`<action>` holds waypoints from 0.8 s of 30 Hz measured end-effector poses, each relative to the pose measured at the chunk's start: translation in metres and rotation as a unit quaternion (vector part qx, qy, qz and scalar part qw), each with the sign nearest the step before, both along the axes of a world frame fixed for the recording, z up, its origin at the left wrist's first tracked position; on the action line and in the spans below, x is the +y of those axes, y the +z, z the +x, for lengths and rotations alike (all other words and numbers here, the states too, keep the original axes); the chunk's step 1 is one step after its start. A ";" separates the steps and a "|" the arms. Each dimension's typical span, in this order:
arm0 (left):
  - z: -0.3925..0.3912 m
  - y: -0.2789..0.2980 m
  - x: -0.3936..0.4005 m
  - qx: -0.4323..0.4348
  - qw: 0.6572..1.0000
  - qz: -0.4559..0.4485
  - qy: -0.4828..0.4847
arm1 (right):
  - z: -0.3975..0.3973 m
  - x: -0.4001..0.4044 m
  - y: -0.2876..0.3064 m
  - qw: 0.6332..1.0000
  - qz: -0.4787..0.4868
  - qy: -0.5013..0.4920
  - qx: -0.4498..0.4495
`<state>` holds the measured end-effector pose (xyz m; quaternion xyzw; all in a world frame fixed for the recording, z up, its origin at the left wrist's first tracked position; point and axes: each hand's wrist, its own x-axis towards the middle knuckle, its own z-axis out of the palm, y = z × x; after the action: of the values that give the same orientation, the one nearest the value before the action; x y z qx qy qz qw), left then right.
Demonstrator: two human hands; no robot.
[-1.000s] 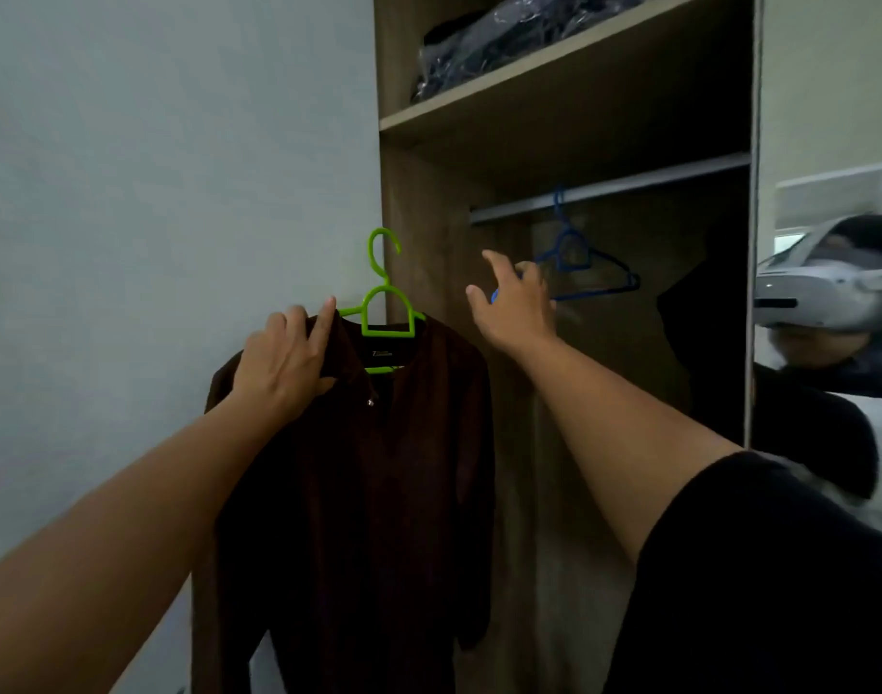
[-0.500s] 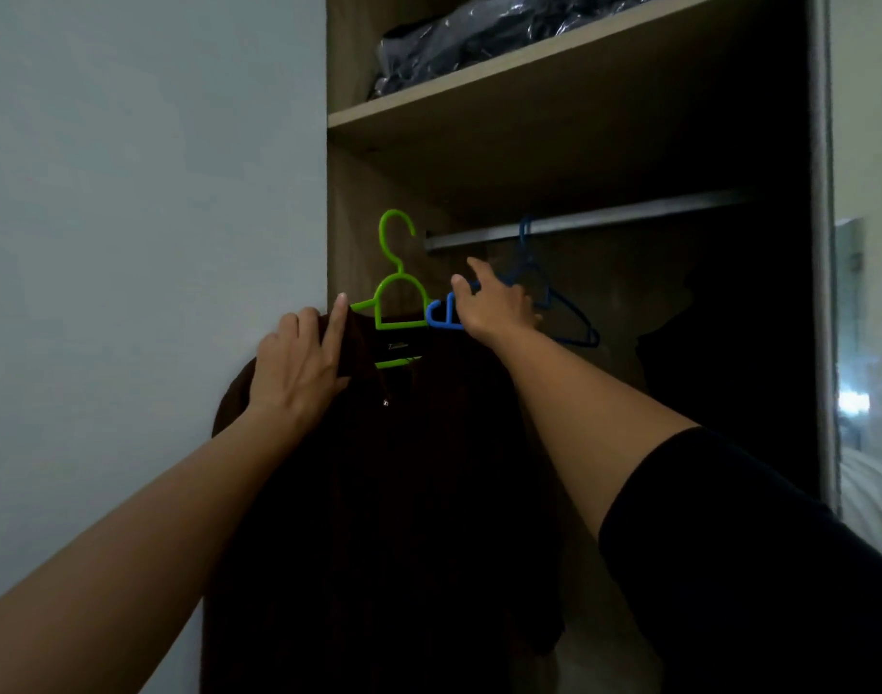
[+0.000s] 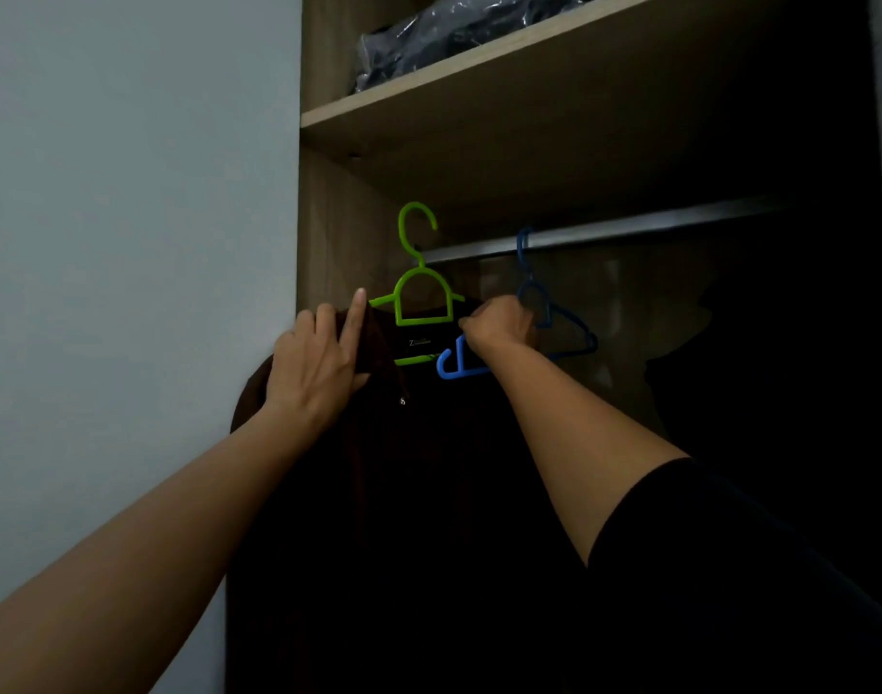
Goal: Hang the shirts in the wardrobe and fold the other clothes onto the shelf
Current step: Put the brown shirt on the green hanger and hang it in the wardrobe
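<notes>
A dark brown shirt [image 3: 379,493] hangs on a green hanger [image 3: 421,293]. My left hand [image 3: 319,363] grips the shirt's left shoulder, index finger pointing up. The green hook sits just left of the metal rail [image 3: 629,230], level with it and free of it. An empty blue hanger [image 3: 544,323] hangs by its hook on the rail. My right hand [image 3: 499,328] is closed around the blue hanger's left arm, whose end sticks out below my fist.
A wooden shelf [image 3: 529,47] above the rail carries a dark bundle in clear plastic [image 3: 454,27]. The wardrobe's left side panel [image 3: 329,232] meets a pale wall [image 3: 128,192]. Dark clothing [image 3: 779,368] hangs in shadow at the right.
My right hand reached to the blue hanger and closed on it. My left hand lifted the shirt and green hanger up and rightward, toward the rail. The view swung left, closer to the wardrobe.
</notes>
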<state>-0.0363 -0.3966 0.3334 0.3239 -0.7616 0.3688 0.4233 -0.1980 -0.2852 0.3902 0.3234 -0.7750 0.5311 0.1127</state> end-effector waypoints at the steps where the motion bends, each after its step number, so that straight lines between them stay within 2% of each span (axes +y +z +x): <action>1: -0.004 0.003 -0.001 0.002 1.000 0.001 -0.001 | -0.006 0.001 0.000 0.999 -0.027 0.011 -0.021; 4: -0.019 0.012 -0.003 0.008 1.000 0.014 -0.011 | -0.018 0.002 -0.004 0.990 -0.110 0.032 -0.077; 7: -0.032 0.021 -0.005 0.016 0.999 0.026 -0.025 | -0.025 -0.001 -0.012 0.962 -0.199 0.083 -0.166; 9: -0.037 0.027 -0.005 0.017 0.999 0.033 -0.029 | -0.027 -0.001 -0.016 0.950 -0.222 0.102 -0.192; 18: -0.091 0.045 0.000 -0.024 0.998 0.039 -0.053 | -0.063 0.009 -0.028 0.943 -0.211 0.141 -0.214; 24: -0.124 0.044 0.000 -0.073 0.993 0.057 -0.066 | -0.078 0.016 -0.024 0.944 -0.171 0.162 -0.229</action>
<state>-0.1603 -0.3970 0.3779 0.2685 -0.8300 0.3188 0.3705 -0.2757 -0.2694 0.3665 0.2902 -0.6146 0.7264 -0.1020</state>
